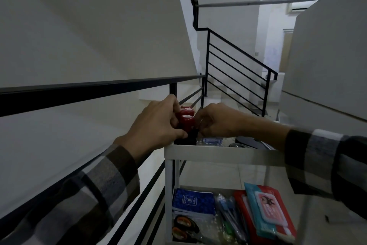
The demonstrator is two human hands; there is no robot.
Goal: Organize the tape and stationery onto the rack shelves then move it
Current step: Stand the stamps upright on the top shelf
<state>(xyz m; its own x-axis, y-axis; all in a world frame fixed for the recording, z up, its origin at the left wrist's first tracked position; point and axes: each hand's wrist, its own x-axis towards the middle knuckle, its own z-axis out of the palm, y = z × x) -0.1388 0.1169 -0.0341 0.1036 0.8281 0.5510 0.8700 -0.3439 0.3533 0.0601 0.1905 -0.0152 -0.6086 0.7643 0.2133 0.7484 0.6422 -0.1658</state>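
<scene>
A white rack (218, 154) stands beside a black railing. At the left corner of its top shelf stand red-topped stamps (47, 120) on black bases, several in a row. My left hand (156, 125) curls around the nearest stamp from the left. My right hand (216, 123) pinches at the same stamp's base from the right. The lower shelf holds a blue notebook (193, 202), orange-handled scissors (183, 227), pens (230, 215) in plastic and a teal and red wipes pack (268, 211).
The black stair railing (89, 89) runs along the left, close against the rack. A staircase descends ahead with a second railing (238, 62). A dark flat object (250, 142) and a blue packet (210, 141) lie on the top shelf. A white wall rises on the right.
</scene>
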